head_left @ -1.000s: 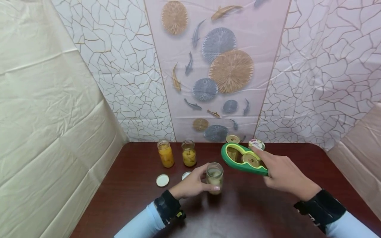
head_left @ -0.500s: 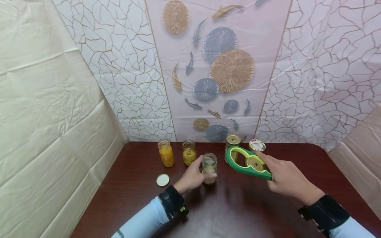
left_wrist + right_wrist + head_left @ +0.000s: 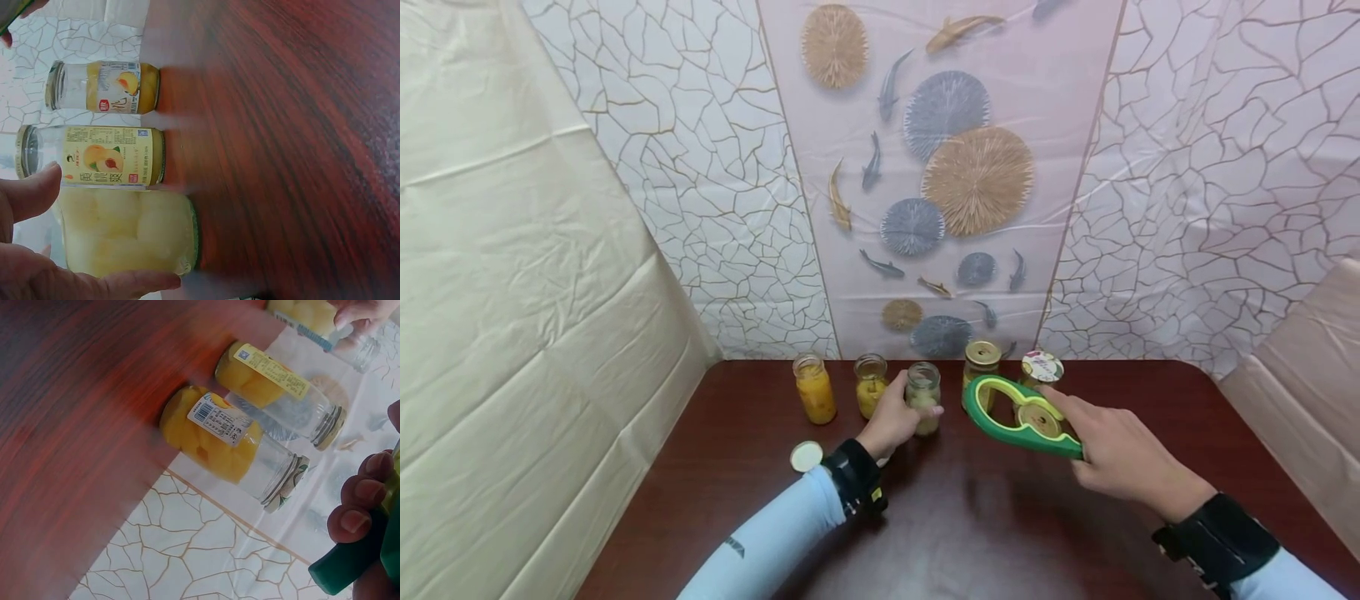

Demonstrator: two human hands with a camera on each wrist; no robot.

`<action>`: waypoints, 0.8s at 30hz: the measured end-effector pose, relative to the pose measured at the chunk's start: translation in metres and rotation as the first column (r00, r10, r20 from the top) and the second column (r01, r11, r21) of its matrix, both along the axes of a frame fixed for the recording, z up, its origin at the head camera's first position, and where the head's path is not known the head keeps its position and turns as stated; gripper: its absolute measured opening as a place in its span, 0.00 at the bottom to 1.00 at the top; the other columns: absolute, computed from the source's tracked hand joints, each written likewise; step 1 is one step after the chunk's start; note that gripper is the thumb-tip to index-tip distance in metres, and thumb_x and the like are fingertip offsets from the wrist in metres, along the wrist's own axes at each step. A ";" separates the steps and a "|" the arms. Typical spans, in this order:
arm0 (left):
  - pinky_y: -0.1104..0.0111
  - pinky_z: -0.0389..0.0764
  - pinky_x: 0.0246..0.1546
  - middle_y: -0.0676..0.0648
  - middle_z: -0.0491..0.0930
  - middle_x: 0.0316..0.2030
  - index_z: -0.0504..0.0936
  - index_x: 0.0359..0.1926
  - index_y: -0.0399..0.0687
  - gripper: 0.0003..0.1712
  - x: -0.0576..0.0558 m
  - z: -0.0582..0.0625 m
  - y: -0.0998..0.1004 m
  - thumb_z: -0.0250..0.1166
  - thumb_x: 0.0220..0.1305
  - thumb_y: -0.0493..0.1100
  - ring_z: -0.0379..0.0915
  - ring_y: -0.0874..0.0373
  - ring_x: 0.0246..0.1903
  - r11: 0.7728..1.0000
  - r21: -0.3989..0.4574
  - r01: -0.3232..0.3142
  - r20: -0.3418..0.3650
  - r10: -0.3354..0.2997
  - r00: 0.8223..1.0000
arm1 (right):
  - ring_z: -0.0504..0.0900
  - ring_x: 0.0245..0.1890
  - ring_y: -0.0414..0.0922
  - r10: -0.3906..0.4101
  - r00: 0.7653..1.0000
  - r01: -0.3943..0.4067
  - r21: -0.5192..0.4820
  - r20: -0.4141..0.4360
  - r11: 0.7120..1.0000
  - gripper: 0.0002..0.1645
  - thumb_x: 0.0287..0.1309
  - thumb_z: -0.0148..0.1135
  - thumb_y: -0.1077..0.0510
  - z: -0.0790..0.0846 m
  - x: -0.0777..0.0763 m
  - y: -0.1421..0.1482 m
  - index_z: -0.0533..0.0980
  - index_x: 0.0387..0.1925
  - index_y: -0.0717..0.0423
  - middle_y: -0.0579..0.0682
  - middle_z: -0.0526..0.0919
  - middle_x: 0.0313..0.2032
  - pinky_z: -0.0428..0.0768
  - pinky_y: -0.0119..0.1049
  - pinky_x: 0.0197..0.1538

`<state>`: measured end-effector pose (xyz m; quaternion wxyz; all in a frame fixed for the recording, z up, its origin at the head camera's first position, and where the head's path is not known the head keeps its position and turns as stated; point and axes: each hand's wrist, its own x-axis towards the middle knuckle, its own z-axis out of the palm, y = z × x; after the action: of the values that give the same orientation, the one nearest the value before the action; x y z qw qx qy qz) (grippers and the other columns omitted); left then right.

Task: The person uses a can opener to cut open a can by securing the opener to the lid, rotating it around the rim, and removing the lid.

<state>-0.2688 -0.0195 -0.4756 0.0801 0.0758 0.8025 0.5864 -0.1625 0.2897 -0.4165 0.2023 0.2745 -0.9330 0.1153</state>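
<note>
Green tool (image 3: 350, 559) partly outside right wrist view

Pale blue, close-fitting sleeves (image 3: 775, 533) cover the forearms, the left one bearing a small, slanted dark grey mark (image 3: 734, 547) partway along. Each ends at a broad black cuff strapped round the wrist, the left cuff (image 3: 852, 473) and right cuff (image 3: 1223, 535) both showing small pale fittings at the edge, while a compact dark device with a yellow-green patch (image 3: 877, 493) juts beneath the left. The fingers (image 3: 365, 492) are bare, with short, rounded nails.
</note>
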 end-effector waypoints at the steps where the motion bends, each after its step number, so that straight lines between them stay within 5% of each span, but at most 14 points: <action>1: 0.49 0.70 0.67 0.46 0.75 0.67 0.64 0.76 0.52 0.48 -0.001 0.000 0.001 0.78 0.58 0.46 0.66 0.50 0.67 1.000 -0.001 0.000 -0.007 0.000 1.000 | 0.72 0.22 0.37 0.001 1.000 -0.001 0.001 0.000 1.000 0.55 0.26 0.69 0.66 0.000 0.000 0.000 0.69 0.67 0.54 0.48 0.85 0.38 0.71 0.37 0.23; 7: 0.53 0.74 0.62 0.47 0.80 0.58 0.71 0.69 0.53 0.41 -0.009 -0.001 0.007 0.79 0.57 0.44 0.73 0.51 0.60 1.000 -0.009 -0.014 -0.075 0.013 0.997 | 0.73 0.23 0.37 0.000 1.000 0.000 -0.001 0.016 1.000 0.55 0.26 0.70 0.66 -0.001 -0.002 -0.003 0.69 0.68 0.53 0.48 0.85 0.38 0.72 0.37 0.23; 14: 0.55 0.79 0.54 0.50 0.82 0.51 0.74 0.65 0.55 0.36 -0.020 -0.004 0.008 0.79 0.57 0.44 0.77 0.54 0.52 0.999 -0.027 -0.023 -0.071 0.021 0.997 | 0.73 0.23 0.36 0.013 0.999 -0.013 0.000 0.030 1.000 0.55 0.29 0.70 0.65 0.000 -0.002 -0.009 0.68 0.69 0.53 0.49 0.85 0.39 0.72 0.36 0.23; 24: 0.52 0.76 0.59 0.46 0.79 0.60 0.71 0.68 0.52 0.42 -0.020 -0.002 0.011 0.81 0.54 0.47 0.74 0.49 0.58 0.997 -0.052 -0.064 -0.050 0.061 0.997 | 0.74 0.25 0.36 0.018 0.999 -0.018 -0.007 0.030 1.000 0.56 0.28 0.71 0.65 -0.004 -0.004 -0.012 0.68 0.69 0.52 0.49 0.86 0.42 0.72 0.36 0.23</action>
<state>-0.2884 -0.0085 -0.4780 0.0442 0.0626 0.8216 0.5649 -0.1669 0.2773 -0.4205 0.1882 0.2806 -0.9329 0.1243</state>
